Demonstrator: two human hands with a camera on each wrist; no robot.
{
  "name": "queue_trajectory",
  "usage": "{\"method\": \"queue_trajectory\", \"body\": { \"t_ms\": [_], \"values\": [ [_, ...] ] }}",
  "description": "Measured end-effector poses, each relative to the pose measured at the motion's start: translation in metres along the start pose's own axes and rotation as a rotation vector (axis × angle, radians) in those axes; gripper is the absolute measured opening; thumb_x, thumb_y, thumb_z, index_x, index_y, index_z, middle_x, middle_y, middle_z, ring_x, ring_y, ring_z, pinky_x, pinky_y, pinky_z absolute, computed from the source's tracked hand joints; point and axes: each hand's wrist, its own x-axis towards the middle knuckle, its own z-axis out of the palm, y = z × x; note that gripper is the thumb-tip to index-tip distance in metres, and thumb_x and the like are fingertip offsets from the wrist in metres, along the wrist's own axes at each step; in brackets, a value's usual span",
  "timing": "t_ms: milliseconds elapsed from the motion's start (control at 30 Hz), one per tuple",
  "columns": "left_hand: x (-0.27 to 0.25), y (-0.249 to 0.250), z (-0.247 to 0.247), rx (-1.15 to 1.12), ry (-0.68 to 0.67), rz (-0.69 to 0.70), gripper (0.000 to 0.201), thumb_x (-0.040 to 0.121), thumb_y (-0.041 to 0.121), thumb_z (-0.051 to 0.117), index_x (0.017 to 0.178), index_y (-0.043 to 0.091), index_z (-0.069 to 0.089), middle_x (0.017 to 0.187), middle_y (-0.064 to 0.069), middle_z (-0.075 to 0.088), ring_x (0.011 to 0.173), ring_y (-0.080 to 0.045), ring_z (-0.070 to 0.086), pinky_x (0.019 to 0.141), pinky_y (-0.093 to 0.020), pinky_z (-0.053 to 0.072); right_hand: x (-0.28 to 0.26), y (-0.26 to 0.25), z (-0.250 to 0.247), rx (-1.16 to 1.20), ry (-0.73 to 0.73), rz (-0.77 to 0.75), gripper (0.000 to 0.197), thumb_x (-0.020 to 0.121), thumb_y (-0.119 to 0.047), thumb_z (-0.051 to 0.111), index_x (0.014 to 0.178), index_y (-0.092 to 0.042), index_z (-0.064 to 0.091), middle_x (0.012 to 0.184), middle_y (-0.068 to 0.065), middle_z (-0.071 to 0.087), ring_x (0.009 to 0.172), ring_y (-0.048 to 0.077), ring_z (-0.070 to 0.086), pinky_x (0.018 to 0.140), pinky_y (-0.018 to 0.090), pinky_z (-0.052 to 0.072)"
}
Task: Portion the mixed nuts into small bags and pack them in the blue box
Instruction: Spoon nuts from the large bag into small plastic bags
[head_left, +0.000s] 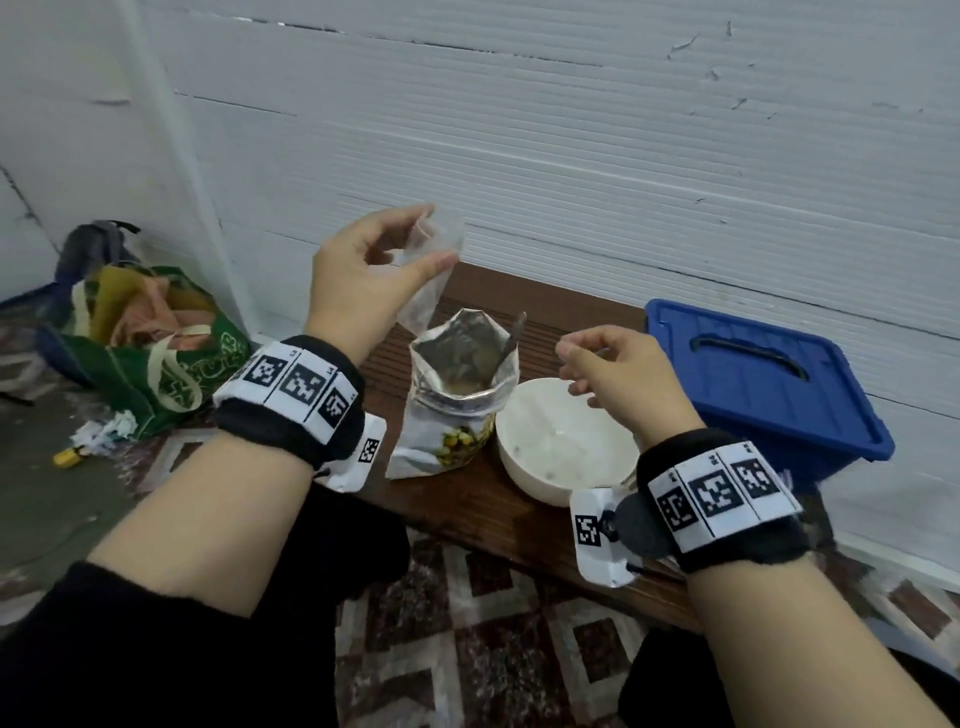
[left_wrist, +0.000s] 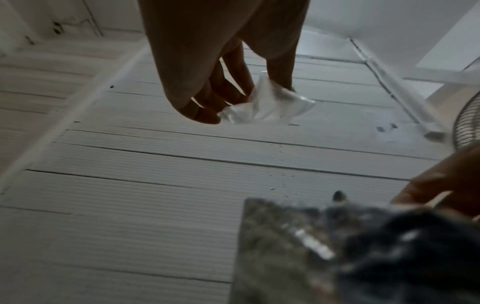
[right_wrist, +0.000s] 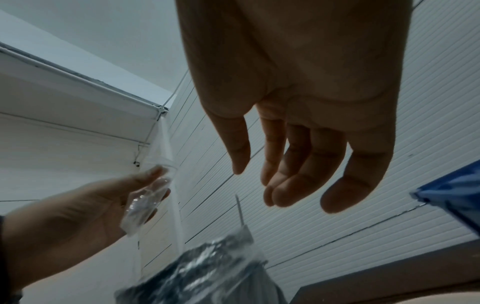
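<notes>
My left hand (head_left: 384, 260) is raised above the table and pinches a small clear plastic bag (head_left: 428, 275) by its mouth; the bag hangs down toward the nut pouch. The same bag (left_wrist: 267, 105) shows crumpled at the fingertips in the left wrist view, and again (right_wrist: 145, 197) in the right wrist view. An open foil pouch of mixed nuts (head_left: 457, 395) stands on the brown table with a spoon handle (head_left: 514, 332) sticking out. My right hand (head_left: 602, 364) hovers over a white bowl (head_left: 561, 441), fingers relaxed and empty. The blue box (head_left: 763, 379) sits lidded at the right.
A green cloth bag (head_left: 156, 353) with a grey backpack behind it stands on the floor at the left, with paper scraps beside it. A white ribbed wall runs behind the brown table (head_left: 478, 504). Patterned carpet lies below the table's near edge.
</notes>
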Motion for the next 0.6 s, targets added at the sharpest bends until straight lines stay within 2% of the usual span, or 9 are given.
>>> {"method": "queue_trajectory", "body": {
  "t_ms": [67, 133, 200, 267, 333, 400, 500, 600],
  "values": [
    [0.005, -0.014, -0.006, 0.02, 0.008, -0.029, 0.039, 0.073, 0.032, 0.082, 0.108, 0.036, 0.066, 0.102, 0.015, 0.068, 0.096, -0.001, 0.063, 0.091, -0.027, 0.052, 0.006, -0.001, 0.012, -0.023, 0.02, -0.02, 0.024, 0.09, -0.034, 0.063, 0.108, -0.018, 0.066, 0.088, 0.001, 0.069, 0.075, 0.011, 0.062, 0.068, 0.026, 0.049],
    [0.008, -0.027, -0.007, 0.053, -0.021, -0.074, 0.04, 0.074, 0.033, 0.08, 0.112, 0.032, 0.066, 0.104, 0.014, 0.067, 0.097, 0.0, 0.061, 0.091, -0.024, 0.051, 0.01, -0.002, 0.021, -0.041, 0.047, -0.047, 0.035, 0.089, -0.038, 0.064, 0.118, -0.019, 0.063, 0.086, -0.003, 0.065, 0.085, 0.012, 0.062, 0.081, 0.033, 0.051],
    [0.01, -0.039, -0.006, 0.092, -0.079, -0.136, 0.042, 0.075, 0.038, 0.079, 0.114, 0.029, 0.066, 0.109, 0.011, 0.067, 0.101, -0.004, 0.061, 0.093, -0.026, 0.051, 0.013, -0.003, 0.029, -0.035, 0.062, -0.091, 0.037, 0.089, -0.036, 0.064, 0.124, -0.021, 0.06, 0.078, -0.01, 0.059, 0.08, 0.001, 0.057, 0.082, 0.024, 0.046],
    [0.01, -0.049, -0.003, 0.094, -0.155, -0.196, 0.051, 0.07, 0.05, 0.078, 0.114, 0.026, 0.067, 0.108, 0.007, 0.068, 0.103, -0.01, 0.063, 0.095, -0.036, 0.052, 0.016, -0.003, 0.035, -0.038, 0.058, -0.14, 0.039, 0.09, -0.033, 0.064, 0.127, -0.024, 0.057, 0.075, -0.013, 0.056, 0.073, -0.007, 0.053, 0.074, 0.01, 0.04],
    [0.008, -0.054, -0.001, 0.069, -0.231, -0.245, 0.062, 0.058, 0.063, 0.078, 0.108, 0.028, 0.069, 0.104, 0.007, 0.07, 0.101, -0.014, 0.064, 0.093, -0.043, 0.053, 0.02, -0.002, 0.04, -0.037, 0.055, -0.183, 0.035, 0.089, -0.031, 0.065, 0.123, -0.025, 0.059, 0.073, -0.012, 0.057, 0.068, -0.01, 0.052, 0.068, 0.003, 0.038],
    [0.007, -0.055, 0.001, 0.072, -0.314, -0.259, 0.062, 0.053, 0.07, 0.077, 0.103, 0.033, 0.07, 0.105, 0.009, 0.07, 0.101, -0.014, 0.064, 0.087, -0.045, 0.053, 0.022, 0.001, 0.045, -0.055, 0.06, -0.219, 0.025, 0.088, -0.028, 0.066, 0.112, -0.023, 0.064, 0.07, -0.011, 0.056, 0.062, -0.011, 0.05, 0.064, 0.003, 0.039],
    [0.006, -0.054, 0.002, 0.064, -0.391, -0.255, 0.055, 0.055, 0.067, 0.074, 0.1, 0.036, 0.071, 0.107, 0.009, 0.071, 0.105, -0.016, 0.065, 0.092, -0.05, 0.052, 0.022, 0.006, 0.05, -0.091, 0.083, -0.263, 0.009, 0.088, -0.027, 0.067, 0.092, -0.018, 0.068, 0.069, -0.01, 0.057, 0.062, -0.004, 0.049, 0.062, 0.011, 0.038],
    [0.006, -0.053, 0.003, 0.078, -0.421, -0.247, 0.052, 0.057, 0.064, 0.074, 0.099, 0.034, 0.071, 0.103, 0.011, 0.071, 0.103, -0.014, 0.065, 0.096, -0.048, 0.05, 0.02, 0.011, 0.051, -0.193, 0.126, -0.342, 0.01, 0.089, -0.025, 0.066, 0.082, -0.018, 0.068, 0.071, -0.011, 0.056, 0.065, -0.004, 0.049, 0.062, 0.005, 0.036]
  ]
}}
